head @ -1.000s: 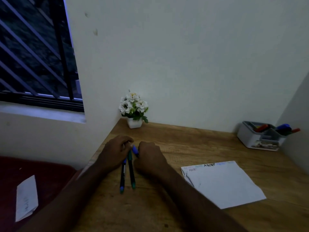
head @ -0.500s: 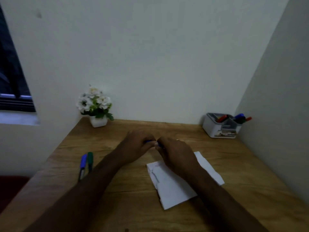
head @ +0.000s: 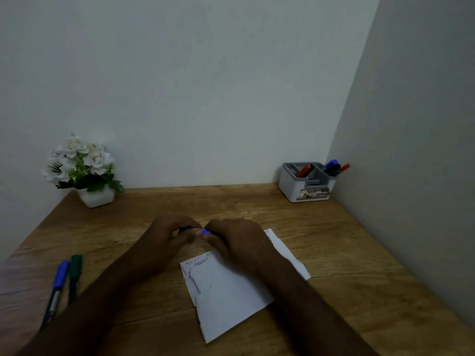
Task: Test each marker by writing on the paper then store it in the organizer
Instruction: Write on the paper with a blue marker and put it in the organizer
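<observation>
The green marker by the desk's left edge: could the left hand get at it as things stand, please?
Probably yes, once freed. The left hand is closed with the right hand on a blue marker. The green marker lies uncovered beside the left forearm, with only another blue marker next to it.

A blue marker is held level between the two hands, just above the far edge of the paper; only a short blue stretch of it shows. The paper is a white, creased sheet lying flat on the tabletop, with small handwriting along its far edge. Two more markers lie side by side at the left: a blue-capped marker and a green marker, both capped. The grey-and-white organizer stands in the far right corner, holding red, blue and dark markers.
</observation>
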Demonstrator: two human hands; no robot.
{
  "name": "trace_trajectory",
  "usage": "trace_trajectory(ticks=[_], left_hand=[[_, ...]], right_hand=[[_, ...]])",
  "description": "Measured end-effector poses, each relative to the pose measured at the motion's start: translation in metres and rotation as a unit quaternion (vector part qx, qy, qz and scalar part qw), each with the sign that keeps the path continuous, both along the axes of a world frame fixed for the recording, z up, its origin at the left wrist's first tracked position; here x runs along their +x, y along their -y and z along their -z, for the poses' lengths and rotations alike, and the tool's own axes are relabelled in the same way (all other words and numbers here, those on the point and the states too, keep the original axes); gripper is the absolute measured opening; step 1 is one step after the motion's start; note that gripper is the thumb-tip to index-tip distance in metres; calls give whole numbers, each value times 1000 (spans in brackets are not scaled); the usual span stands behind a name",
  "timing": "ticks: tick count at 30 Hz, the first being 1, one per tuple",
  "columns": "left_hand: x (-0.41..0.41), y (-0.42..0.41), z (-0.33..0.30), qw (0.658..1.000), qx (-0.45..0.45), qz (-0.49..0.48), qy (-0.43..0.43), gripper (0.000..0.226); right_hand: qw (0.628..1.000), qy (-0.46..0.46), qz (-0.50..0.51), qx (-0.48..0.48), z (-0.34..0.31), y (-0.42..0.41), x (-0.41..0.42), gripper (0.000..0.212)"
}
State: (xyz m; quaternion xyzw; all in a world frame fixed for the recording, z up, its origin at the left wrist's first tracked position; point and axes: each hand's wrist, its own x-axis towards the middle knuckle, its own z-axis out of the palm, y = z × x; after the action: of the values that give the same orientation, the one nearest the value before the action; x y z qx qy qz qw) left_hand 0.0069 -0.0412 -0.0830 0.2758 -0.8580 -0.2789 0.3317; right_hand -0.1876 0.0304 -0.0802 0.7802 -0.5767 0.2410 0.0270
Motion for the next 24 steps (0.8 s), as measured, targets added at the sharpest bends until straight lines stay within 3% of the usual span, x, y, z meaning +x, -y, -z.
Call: trace_trajectory(ticks=[4,8,12,15,18,20,23,24], left_hand=[[0,1,3,999,-10,-52,-4,17],[3,4,8,995,-7,-95,1,16],[2,4,14,992,-14,-96,82,33],[-1,4,16,988,-17,-99,114,27],[0,4,19,989,-5,-88,117,30],[1,4,23,990,-4,-86,108,34],[0,4,26,992,-5,-84,100,29],[0,4,27,991,0,-84,100,30]], right_hand=[[996,76,-25,27,-2,-6,-9,45],[987,145,-43,-55,-3,-6,-26,43],[952,291,-37,-85,0,-7,-30,36],[914,405,-22,-30,0,-8,-21,35],[917,397,-15,-21,4,-9,-14,31],[922,384,-34,-29,5,-14,-9,12],[928,370,-33,-16,4,-20,-4,40],[928,371,-24,-2,5,-21,-4,40]])
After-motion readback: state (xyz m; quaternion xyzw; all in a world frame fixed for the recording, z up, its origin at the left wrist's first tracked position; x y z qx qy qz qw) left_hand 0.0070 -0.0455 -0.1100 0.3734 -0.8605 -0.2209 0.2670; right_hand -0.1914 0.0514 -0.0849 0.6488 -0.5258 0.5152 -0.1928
